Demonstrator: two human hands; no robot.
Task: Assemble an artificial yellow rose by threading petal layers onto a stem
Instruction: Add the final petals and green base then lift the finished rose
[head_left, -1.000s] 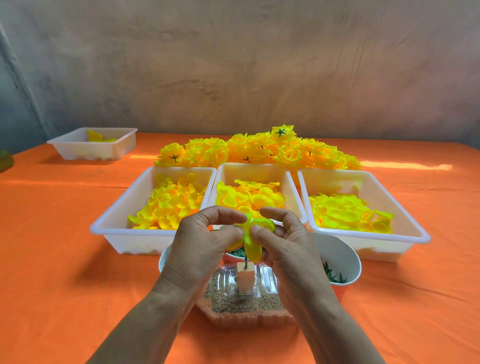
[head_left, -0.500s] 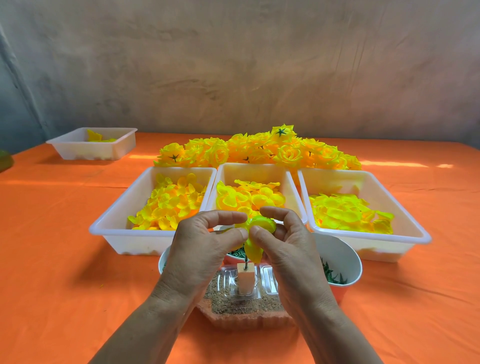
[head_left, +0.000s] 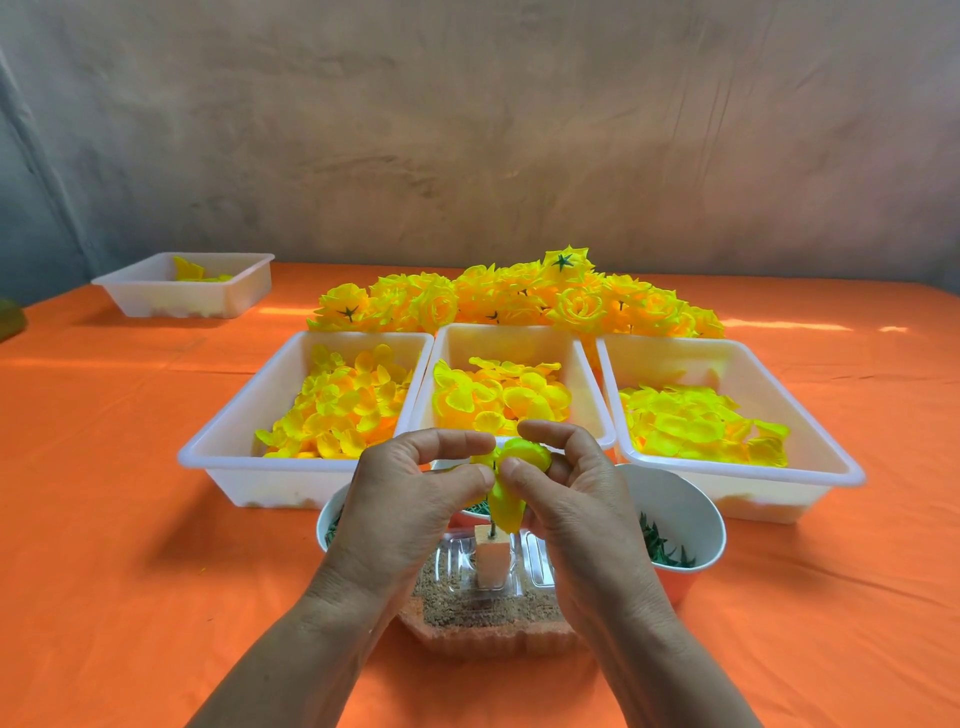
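Two hands meet at the centre of my view, just in front of the middle bin. The left hand and the right hand each have thumb and forefinger curled in, pinching the same soft yellow fabric petal layer, with the other fingers loosely bent behind. The layer hangs folded between the fingertips, directly above the thin dark green stem. That stem stands upright in a small pale square block, set in a clear plastic tray on a sandy, brick-coloured base at lower centre. I read this arrangement as a jig: the block holds the stem vertical so both hands are free to shape the petals and press them down over its tip. How far the layer sits on the stem I cannot tell, since the fingers cover the joint. Three white plastic bins of loose yellow petals sit side by side just beyond, within easy reach and probably sorted by layer size. Paper cups holding green leafy pieces flank the base, likely for the last step. A heap of finished yellow roses lies behind the bins, and a fourth white bin stands well apart at upper left on the orange-covered worktop.
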